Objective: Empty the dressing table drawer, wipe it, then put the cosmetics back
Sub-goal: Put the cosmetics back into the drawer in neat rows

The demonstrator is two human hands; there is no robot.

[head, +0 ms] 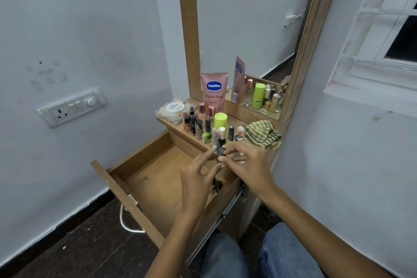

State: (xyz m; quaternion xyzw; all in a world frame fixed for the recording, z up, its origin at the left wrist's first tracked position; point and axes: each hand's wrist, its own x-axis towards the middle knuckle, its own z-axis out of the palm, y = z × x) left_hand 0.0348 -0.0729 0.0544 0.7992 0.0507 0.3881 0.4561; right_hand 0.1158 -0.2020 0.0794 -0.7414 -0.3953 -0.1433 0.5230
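The wooden drawer (144, 178) is pulled out wide and its floor looks bare apart from a small dark item (217, 186) near its right side. Several cosmetics stand on the dressing table shelf (178, 128): a pink Vaseline tube (214, 92), a lime-capped bottle (220, 121), nail polishes and lipsticks. My right hand (248, 162) pinches a small dark round-capped item (221, 151) at the shelf's front edge. My left hand (198, 178) hovers over the drawer, its fingertips touching the same item. A green striped cloth (262, 134) lies crumpled on the shelf's right end.
A mirror (248, 29) in a wooden frame rises behind the shelf. A white round tin (174, 108) on a flat packet sits at the shelf's left. A wall socket plate (72, 107) is on the left wall, a window (388, 36) on the right. My knees (259, 255) are below the drawer.
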